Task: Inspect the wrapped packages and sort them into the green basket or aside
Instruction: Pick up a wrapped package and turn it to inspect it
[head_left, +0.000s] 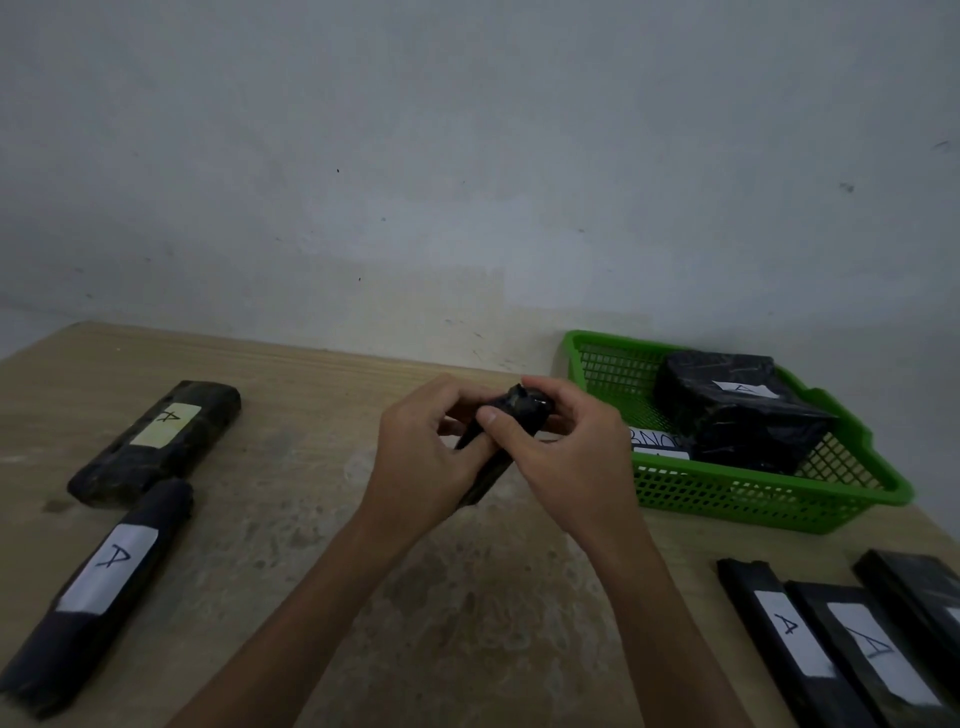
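Wrapped package is pinched between left grip and right grip.

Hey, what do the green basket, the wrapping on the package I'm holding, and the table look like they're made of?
Green basket: moulded plastic, judging by its uniform bright colour and lattice walls.
Held package: probably thin black plastic film; it looks glossy, with crinkled highlights.
Table: wood or wood-grain laminate, matte, with worn pale patches; I cannot tell which.

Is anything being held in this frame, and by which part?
Yes: a black wrapped package, held in both hands. The left hand grips its middle and lower part; the right hand pinches its upper end.
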